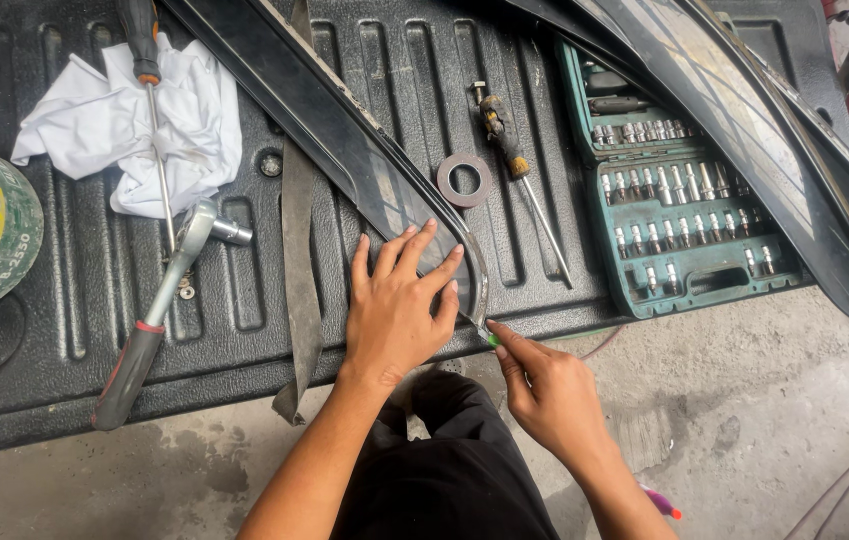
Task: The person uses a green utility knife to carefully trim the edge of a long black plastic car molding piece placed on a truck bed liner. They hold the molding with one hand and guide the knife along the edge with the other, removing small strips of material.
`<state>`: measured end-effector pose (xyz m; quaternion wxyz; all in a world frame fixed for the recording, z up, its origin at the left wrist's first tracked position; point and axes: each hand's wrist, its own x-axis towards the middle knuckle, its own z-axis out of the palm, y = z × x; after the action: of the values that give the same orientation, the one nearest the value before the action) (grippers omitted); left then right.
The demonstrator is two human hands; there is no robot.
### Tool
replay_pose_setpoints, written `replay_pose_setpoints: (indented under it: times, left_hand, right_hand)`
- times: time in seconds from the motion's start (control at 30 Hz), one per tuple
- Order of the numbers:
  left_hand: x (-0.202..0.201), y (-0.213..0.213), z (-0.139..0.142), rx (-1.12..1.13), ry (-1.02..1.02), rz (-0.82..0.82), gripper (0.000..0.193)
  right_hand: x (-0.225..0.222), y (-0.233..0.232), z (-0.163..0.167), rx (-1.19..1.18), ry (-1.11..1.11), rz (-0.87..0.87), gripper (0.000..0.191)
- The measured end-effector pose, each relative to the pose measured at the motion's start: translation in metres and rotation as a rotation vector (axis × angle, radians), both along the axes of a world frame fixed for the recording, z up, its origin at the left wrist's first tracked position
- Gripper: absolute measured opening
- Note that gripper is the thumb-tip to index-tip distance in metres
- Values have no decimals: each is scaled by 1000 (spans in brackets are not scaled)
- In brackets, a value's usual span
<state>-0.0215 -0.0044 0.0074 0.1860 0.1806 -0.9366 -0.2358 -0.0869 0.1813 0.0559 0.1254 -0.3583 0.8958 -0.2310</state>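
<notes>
While the left hand (399,305) lies flat, fingers spread, on the curved dark trim panel (344,130), the right hand (549,395) works at the panel's rounded lower tip, at about 5 o'clock from the left hand. Left grip: released, palm pressing down, grasping nothing. Right grip: clenched in a pinch on a small thin tool with a green end (491,338), its point touching the panel's pale edge strip.

Location of work piece: the trim panel runs diagonally from 11 o'clock down to centre frame, resting on the black ribbed surface (64,330), tip near the surface's front edge.

Step in hand, as judged: picking or prying at the edge strip at the tip, left hand acting as hold-down. The next move would seem to call for steady downward pressure from the left palm and a shallow tool angle, so the point follows the seam rather than slipping off the rounded end.

Surroundings: ratchet wrench (159,310) at 9 o'clock of the left hand; white rag (134,125) at 10 o'clock with a screwdriver (149,90) lying across it; flat ring washer (463,179) at 1 o'clock; second screwdriver (519,170) just beside it; open green socket case (684,200) at 2 o'clock, partly under a second dark panel (774,140).
</notes>
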Motion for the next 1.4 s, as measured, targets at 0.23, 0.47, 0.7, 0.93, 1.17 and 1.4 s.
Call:
replay_pose_setpoints:
  times: [0.23,0.47,0.7,0.93,1.17,1.4]
  left_hand:
    - [1,0,1,6,5,4,40]
    - [-1,0,1,5,-9,0,39]
    - [0,-1,-1,3,-24,-11,40]
    - [2,-1,2,-11,-14,-18,41]
    - [0,-1,3,9,-25,-10,41]
    - [-2,-1,0,29,-22,-4,41]
  right_hand:
    - [-3,-2,5,51,-103,-42,32]
    - [-7,-5,8,96,-127,-44,33]
    - [-13,-6,4,210,-132,-27,33]
    - [-11,1,-8,177,28,4,29]
    - [4,2,-29,-32,351,5,33]
    - [9,6,-34,-109,401,-66,32]
